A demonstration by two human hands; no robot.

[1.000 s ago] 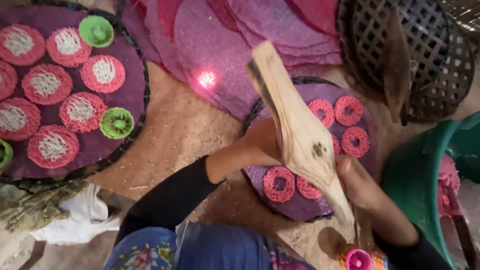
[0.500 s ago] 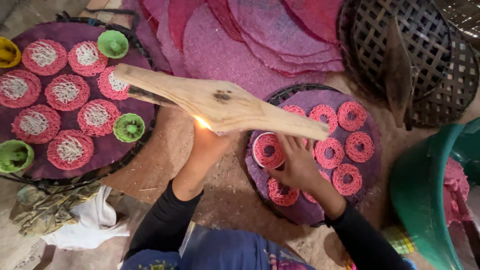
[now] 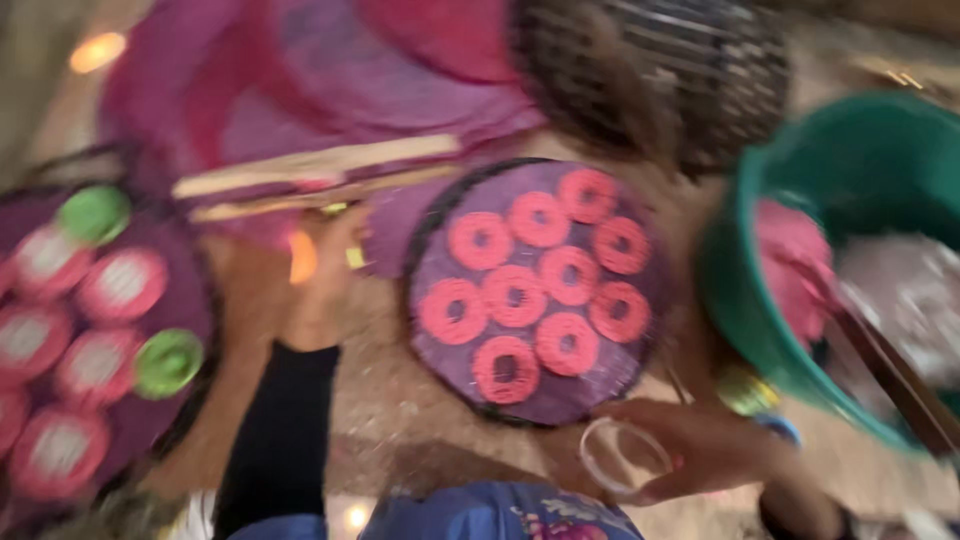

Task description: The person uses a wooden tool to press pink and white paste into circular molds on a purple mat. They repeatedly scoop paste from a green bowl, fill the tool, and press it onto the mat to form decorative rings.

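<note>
Two hands busy: the left hand (image 3: 330, 270) grips a stiff, light wooden paddle (image 3: 315, 178) at ten o'clock, the right hand (image 3: 690, 450) pinches a thin, rigid ring mould (image 3: 625, 457) by its rim.

The bare, sandy-brown earthen floor (image 3: 400, 400) carries everything. At the centre lies a round purple woven tray (image 3: 535, 290) with dark rim. At nine o'clock sits a second purple round tray (image 3: 100, 320), cut by the frame edge. Overlapping pink-purple round mats (image 3: 330, 90) are spread from eleven to twelve o'clock. A dark woven basket (image 3: 660, 70) stands at one o'clock, and a green plastic tub (image 3: 760, 300) at three o'clock.
</note>
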